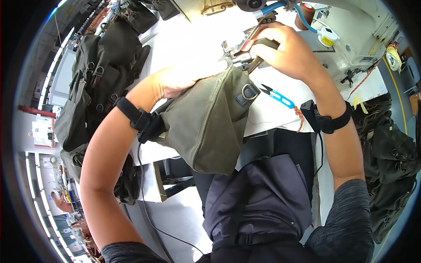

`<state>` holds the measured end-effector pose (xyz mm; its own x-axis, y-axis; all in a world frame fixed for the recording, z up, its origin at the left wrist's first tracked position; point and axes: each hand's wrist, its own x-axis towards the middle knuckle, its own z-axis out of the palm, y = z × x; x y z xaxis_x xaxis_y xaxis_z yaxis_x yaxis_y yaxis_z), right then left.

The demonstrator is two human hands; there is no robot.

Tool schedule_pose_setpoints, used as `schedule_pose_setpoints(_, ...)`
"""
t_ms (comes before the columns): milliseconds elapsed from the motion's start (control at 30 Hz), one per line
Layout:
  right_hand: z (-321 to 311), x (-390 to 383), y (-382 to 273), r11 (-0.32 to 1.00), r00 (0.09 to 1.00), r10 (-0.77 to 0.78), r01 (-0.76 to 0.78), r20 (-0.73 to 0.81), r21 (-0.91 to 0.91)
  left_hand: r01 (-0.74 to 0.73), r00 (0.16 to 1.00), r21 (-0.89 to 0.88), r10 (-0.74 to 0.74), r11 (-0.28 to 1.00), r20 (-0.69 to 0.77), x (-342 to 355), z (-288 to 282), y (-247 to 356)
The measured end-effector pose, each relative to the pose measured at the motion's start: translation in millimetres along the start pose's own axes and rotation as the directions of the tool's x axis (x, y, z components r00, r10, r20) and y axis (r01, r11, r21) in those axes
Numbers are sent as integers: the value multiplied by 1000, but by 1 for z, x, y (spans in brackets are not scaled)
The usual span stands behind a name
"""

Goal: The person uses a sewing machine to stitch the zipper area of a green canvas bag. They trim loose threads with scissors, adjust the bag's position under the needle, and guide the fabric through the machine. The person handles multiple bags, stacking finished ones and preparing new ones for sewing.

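Observation:
An olive canvas bag (199, 116) with a metal D-ring (250, 92) hangs over the front edge of the white table, its upper end at the sewing machine's presser foot (239, 57). My left hand (186, 78) reaches along the bag's upper left edge and holds it; glare washes out most of its fingers. At the machine, my right hand (285, 50) is closed on a dark olive folded piece (266, 43), its thumb beside the presser foot. Whether that piece belongs to the bag is hidden. Blue thread snips (278, 96) lie right of the bag.
The sewing machine (362, 41) fills the far right, with a brown thread cone (305, 16) and a small white bottle (327, 37) by it. Dark olive bags (103, 65) are piled at the left. More olive bags (390, 153) hang at the right. A black cable (151, 219) runs from my left wrist strap.

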<state>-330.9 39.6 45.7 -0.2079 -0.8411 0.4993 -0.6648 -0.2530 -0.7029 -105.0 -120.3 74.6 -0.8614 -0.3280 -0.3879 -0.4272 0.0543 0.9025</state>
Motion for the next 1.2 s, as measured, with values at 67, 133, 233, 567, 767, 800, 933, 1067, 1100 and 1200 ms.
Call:
schedule_pose_setpoints(67,1,0,1,999,999,-51,51,-11,5,44,999,-62,-42,997,31,1,0,0)
schedule_pose_setpoints(133,0,2,2,997,997,-69,69,15,22,-12,999,-46,13,999,38,0,2,-1)
schedule_pose_setpoints(233,-2,5,-1,997,995,73,-74,69,11,-50,997,-34,51,998,50,0,3,-2)
schedule_pose_setpoints(567,15,-5,6,905,938,-248,135,-242,-403,-92,995,56,93,994,-22,8,-3,-12)
schedule_pose_setpoints(767,26,-113,-14,988,881,75,-3,-467,153,113,979,517,-6,848,-204,-23,9,7)
schedule_pose_setpoints(800,37,-129,-15,882,874,384,-251,-298,400,105,974,488,8,867,-224,-27,13,6)
schedule_pose_setpoints(933,87,-141,-2,715,886,445,-268,-126,645,90,961,475,50,876,-273,-39,20,13)
schedule_pose_setpoints(1067,112,-121,-3,536,919,391,-179,-55,825,168,911,554,87,815,-403,-62,32,26)
schedule_pose_setpoints(1100,115,-117,-6,510,926,366,-117,-92,852,211,868,497,73,842,-492,-69,39,27)
schedule_pose_setpoints(1200,116,-107,-9,500,890,439,-131,-120,856,263,891,458,-33,849,-452,-79,55,38)
